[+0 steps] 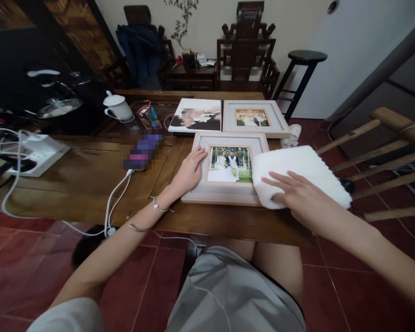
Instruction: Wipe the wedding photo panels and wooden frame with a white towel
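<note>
A light-coloured picture frame (226, 193) with a wedding photo lies flat near the table's front edge. My left hand (190, 171) grips its left side, fingers closed over the border and pointing away from me. On the right, my right hand (293, 190) holds a fluffy white cloth (304, 168), its fingers pressed onto the near left part. The cloth covers the frame's right border and hangs out past the table's right end. My right thumb is partly sunk into the cloth's folds.
Behind lie a second frame (278, 122) and a photo panel (210, 123). Leftward are a phone (143, 150) on a white cable, a small box (149, 116), a lidded white cup (119, 108) and a power strip (43, 154). A wooden chair (397, 127) stands close at right.
</note>
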`<act>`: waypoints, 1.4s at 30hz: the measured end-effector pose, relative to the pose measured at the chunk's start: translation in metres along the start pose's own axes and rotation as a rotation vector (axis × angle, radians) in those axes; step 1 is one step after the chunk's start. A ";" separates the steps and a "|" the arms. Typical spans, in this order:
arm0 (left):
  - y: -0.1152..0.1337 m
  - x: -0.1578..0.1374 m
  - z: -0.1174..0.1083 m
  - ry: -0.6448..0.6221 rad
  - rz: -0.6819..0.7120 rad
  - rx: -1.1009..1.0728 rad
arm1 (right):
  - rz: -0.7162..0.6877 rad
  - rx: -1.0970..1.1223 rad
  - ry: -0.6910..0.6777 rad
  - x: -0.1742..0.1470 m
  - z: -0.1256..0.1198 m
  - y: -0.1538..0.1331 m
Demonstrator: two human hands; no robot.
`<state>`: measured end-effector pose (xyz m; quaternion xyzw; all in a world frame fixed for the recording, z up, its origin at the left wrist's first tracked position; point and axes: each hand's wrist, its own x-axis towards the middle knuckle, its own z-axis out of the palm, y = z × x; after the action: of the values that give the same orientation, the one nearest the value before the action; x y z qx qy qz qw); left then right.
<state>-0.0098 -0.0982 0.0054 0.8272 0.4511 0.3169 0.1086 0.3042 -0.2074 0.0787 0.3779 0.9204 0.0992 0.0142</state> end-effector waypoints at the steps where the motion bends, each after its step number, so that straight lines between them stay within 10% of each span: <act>1: 0.000 0.000 0.000 -0.001 -0.002 0.000 | -0.003 0.023 0.006 0.003 0.000 0.003; 14: -0.001 0.000 -0.002 0.030 -0.001 -0.020 | 0.139 -0.035 -0.011 0.081 0.014 0.063; 26: -0.004 0.000 0.001 0.040 -0.011 -0.048 | 0.061 0.046 -0.032 -0.007 -0.009 -0.022; 42: 0.000 0.000 -0.003 0.013 -0.014 -0.037 | 0.125 0.141 -0.097 0.069 -0.016 -0.090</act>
<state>-0.0113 -0.0985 0.0081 0.8198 0.4518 0.3297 0.1231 0.1914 -0.2246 0.0804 0.4390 0.8980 0.0165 0.0258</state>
